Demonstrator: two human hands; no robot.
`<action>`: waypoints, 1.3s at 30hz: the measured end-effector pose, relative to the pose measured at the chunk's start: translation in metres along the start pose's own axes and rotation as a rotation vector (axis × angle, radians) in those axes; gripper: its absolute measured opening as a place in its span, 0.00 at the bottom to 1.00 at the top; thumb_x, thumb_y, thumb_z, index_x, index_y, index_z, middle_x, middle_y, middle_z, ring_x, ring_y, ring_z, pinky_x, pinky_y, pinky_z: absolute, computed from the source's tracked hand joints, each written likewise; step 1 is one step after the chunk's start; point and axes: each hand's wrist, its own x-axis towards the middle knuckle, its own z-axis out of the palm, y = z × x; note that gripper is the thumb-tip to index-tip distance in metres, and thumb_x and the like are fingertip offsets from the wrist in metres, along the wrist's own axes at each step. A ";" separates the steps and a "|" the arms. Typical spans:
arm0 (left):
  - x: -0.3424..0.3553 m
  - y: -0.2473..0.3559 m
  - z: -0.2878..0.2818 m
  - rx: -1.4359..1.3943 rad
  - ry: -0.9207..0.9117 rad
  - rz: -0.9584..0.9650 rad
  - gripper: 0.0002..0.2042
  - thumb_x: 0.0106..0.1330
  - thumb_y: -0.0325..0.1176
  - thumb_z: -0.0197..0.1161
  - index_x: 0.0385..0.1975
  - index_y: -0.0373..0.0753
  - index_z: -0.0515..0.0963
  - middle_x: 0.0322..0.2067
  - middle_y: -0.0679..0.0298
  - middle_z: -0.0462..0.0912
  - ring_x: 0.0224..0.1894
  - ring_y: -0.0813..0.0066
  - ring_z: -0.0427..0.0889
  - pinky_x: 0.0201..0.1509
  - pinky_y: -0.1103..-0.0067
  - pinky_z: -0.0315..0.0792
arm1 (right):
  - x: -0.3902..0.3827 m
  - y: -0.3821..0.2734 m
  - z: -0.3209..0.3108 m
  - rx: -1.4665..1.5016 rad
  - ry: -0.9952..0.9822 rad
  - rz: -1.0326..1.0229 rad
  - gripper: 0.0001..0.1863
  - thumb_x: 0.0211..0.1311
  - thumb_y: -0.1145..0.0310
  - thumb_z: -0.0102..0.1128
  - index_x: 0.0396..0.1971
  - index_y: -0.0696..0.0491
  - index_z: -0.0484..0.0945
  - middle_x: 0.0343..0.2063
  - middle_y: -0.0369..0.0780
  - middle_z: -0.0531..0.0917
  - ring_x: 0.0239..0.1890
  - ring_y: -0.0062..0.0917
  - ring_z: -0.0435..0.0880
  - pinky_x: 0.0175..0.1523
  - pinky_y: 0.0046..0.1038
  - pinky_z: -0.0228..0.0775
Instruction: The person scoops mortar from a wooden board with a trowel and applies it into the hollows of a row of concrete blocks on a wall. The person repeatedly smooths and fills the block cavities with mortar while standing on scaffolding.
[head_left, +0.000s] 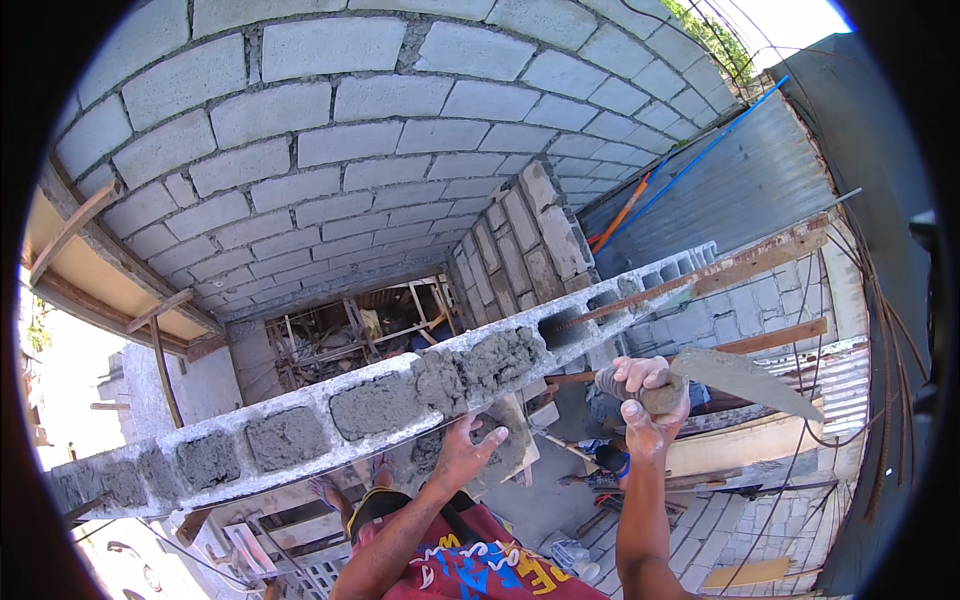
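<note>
A row of hollow concrete blocks [322, 415] runs from the lower left up to the right, just beyond my hands. Grey mortar [375, 407] fills the cells on its left and middle part, with a rough heap [500, 360] rising above the rim. Further right the block cells are hollow. My left hand [466, 455] is at the near side of the row with thumb and fingers apart, holding nothing. Below it lies a mortar-smeared board [515, 440], partly hidden. My right hand [650, 405] grips a trowel, its mortar-coated blade [745, 380] pointing right.
A tall block wall [370, 150] rises beyond the row. A rusty steel bar [650, 298] lies along the row's right part. Blue [690, 160] and orange [625, 212] pipes lean at the far right. Far below, a person in blue [612, 460] is visible. Bent rebars [885, 400] hang right.
</note>
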 end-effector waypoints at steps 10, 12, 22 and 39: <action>0.005 -0.004 -0.004 -0.069 -0.029 0.078 0.29 0.63 0.39 0.69 0.60 0.31 0.72 0.57 0.46 0.78 0.58 0.56 0.79 0.62 0.67 0.73 | 0.040 0.077 0.073 0.106 -0.111 0.034 0.19 0.56 0.78 0.70 0.41 0.55 0.67 0.36 0.39 0.78 0.44 0.31 0.80 0.67 0.49 0.64; 0.006 -0.004 -0.004 -0.117 -0.046 0.049 0.30 0.62 0.40 0.70 0.61 0.31 0.72 0.57 0.47 0.78 0.58 0.55 0.78 0.62 0.67 0.74 | 0.038 0.089 0.077 0.190 -0.039 0.083 0.19 0.56 0.79 0.69 0.41 0.55 0.67 0.36 0.39 0.77 0.42 0.29 0.80 0.67 0.47 0.65; 0.002 0.008 -0.005 -0.154 -0.063 0.007 0.30 0.61 0.36 0.71 0.61 0.28 0.71 0.59 0.50 0.75 0.61 0.61 0.76 0.66 0.66 0.70 | 0.025 0.080 0.081 0.155 -0.068 -0.123 0.18 0.55 0.80 0.68 0.41 0.54 0.67 0.37 0.40 0.77 0.43 0.31 0.80 0.68 0.54 0.63; -0.072 -0.043 -0.023 -0.284 -0.183 -0.168 0.27 0.64 0.39 0.70 0.57 0.29 0.71 0.52 0.51 0.81 0.54 0.65 0.82 0.59 0.71 0.75 | -0.061 -0.057 -0.017 -1.222 -0.773 0.222 0.29 0.54 0.54 0.71 0.48 0.61 0.77 0.31 0.45 0.79 0.28 0.37 0.81 0.29 0.34 0.71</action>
